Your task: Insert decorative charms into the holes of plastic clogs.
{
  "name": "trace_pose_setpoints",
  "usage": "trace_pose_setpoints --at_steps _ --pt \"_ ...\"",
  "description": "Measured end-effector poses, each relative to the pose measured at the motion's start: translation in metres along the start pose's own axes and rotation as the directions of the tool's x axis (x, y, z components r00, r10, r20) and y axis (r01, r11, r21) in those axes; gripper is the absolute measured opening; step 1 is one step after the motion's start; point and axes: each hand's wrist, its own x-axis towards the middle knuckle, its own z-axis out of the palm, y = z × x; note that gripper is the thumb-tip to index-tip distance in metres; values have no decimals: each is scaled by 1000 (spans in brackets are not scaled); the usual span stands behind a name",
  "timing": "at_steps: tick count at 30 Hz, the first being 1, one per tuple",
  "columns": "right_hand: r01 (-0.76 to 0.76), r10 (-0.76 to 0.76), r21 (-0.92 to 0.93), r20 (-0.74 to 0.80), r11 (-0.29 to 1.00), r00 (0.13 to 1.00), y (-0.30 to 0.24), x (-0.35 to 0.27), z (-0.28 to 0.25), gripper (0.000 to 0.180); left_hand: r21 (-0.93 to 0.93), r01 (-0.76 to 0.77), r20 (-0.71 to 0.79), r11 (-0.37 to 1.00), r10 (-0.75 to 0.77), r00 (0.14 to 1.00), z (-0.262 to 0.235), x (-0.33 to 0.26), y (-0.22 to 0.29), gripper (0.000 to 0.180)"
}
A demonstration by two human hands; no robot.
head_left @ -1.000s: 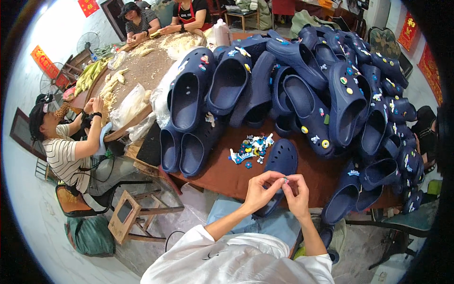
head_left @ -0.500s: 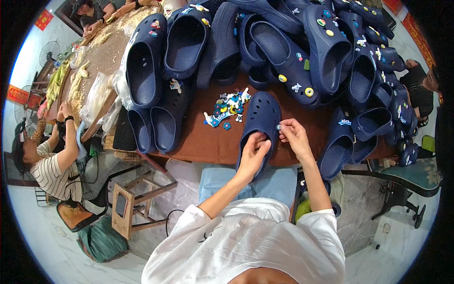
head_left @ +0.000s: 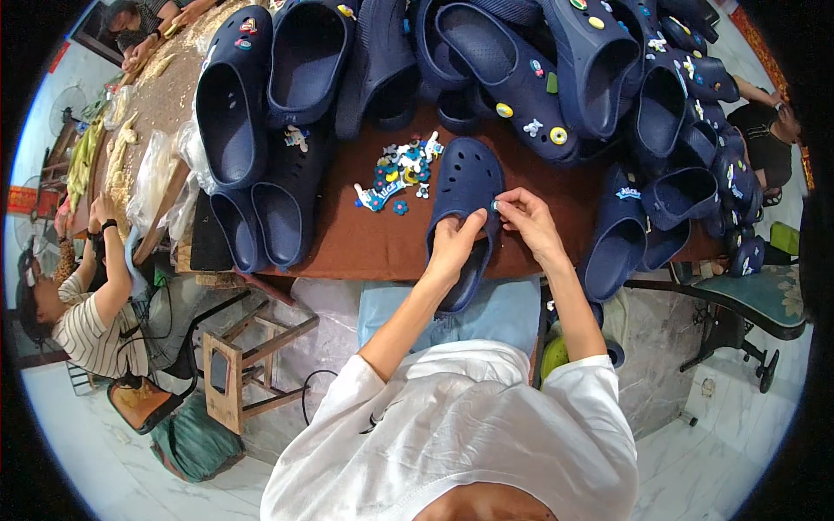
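Observation:
A navy clog (head_left: pixel 472 174) with bare holes in its toe lies toe-away at the near edge of the brown-covered table (head_left: pixel 347 243). My left hand (head_left: pixel 455 247) grips it, with fingers inside the opening and the thumb nearer the right rim. At the clog's right side, my right hand (head_left: pixel 528 222) pinches a small blue-and-white shoe charm (head_left: pixel 495 206) against or just beside the upper. Whether the charm sits in a hole, I cannot tell. To the left of the toe is a loose heap of colourful shoe charms (head_left: pixel 401 174), with one blue flower charm (head_left: pixel 400 207) slightly apart.
Navy clogs (head_left: pixel 230 113) are piled along the far side and both flanks, many with charms fitted. A decorated clog (head_left: pixel 615 252) lies right of my arm. A wooden stool (head_left: pixel 228 382) stands lower left. Another person in a striped shirt (head_left: pixel 104 334) sits at left.
The whole view has shifted a little, so table and clogs appear higher. My left hand keeps hold of the clog, and my right hand stays pinched on the charm at its side.

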Motion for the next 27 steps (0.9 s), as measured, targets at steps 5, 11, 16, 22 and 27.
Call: trace_pose_setpoints --at_steps 5,11,16,22,27 --pt "-44 46 -22 99 999 994 0 9 -11 14 -38 -7 -14 999 6 1000 5 0 3 22" --pt "-58 70 -77 164 995 984 -7 17 -15 12 -99 -33 -40 995 30 999 7 -4 4 14" --pt "-77 89 -95 130 993 988 -4 13 -6 11 -70 -34 -11 997 33 999 4 -2 3 16" --pt "166 -173 -79 -89 983 981 15 -11 12 14 -111 -51 -45 993 46 998 9 -5 3 20" --pt "280 -285 -56 -110 958 952 26 -10 12 18 -98 -60 -20 993 58 998 5 -6 5 28"
